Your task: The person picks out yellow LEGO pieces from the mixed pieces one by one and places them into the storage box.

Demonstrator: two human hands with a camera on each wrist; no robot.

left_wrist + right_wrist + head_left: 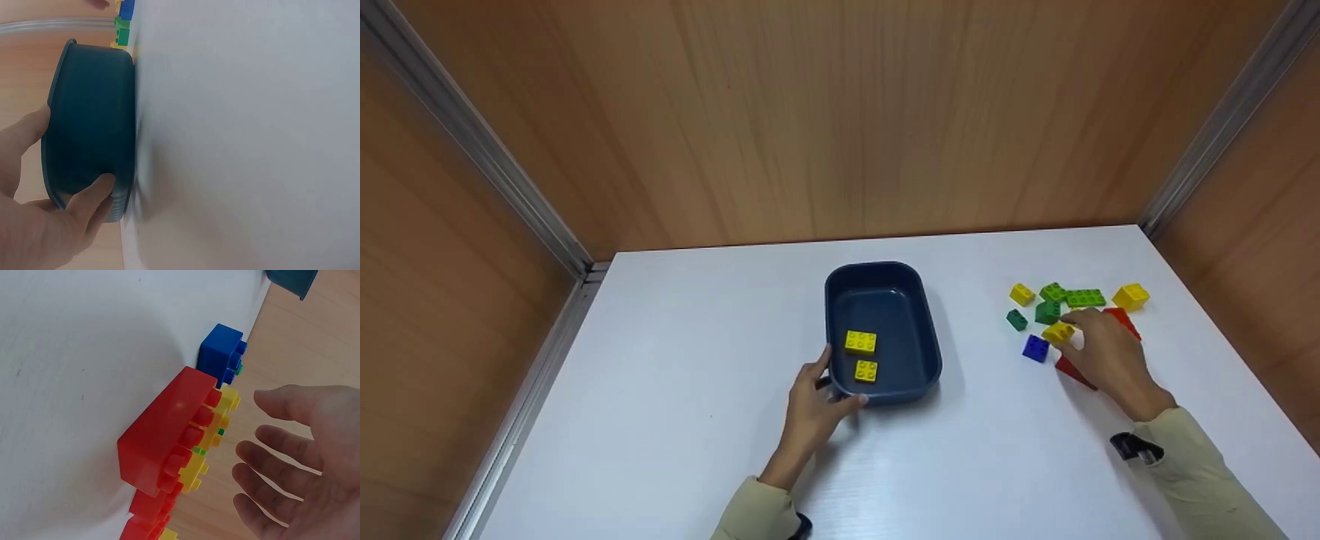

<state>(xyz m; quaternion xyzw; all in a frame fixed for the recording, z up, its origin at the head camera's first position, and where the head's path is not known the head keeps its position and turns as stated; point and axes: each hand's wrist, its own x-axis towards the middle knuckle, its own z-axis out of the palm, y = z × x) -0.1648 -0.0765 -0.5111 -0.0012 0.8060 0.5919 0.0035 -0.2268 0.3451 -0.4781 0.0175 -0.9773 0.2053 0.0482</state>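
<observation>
My left hand [810, 412] grips the dark blue, round-cornered rectangular tray [896, 322] at its near left corner, thumb on the near rim, fingers along the left side. The tray stands on the smooth white bench [697, 360]; inside it lie a yellow six-studded plastic brick [860, 342] and, nearer me, a smaller yellow four-studded plastic brick [866, 370] (both studs up). My right hand [1110, 360] hangs over the bricks well to the right, its fingers apart and loosely bent, grasping nothing; from the right wrist I see a gap below them. In the head view, thumb and forefinger frame a yellow studded plastic brick [1057, 333] lying among the others. Near it sit a square blue plastic brick [1036, 348] and a long red plastic brick [169, 430]. Farther off lie a long bright green plastic brick [1085, 298] and a chunky yellow plastic brick [1131, 297].
</observation>
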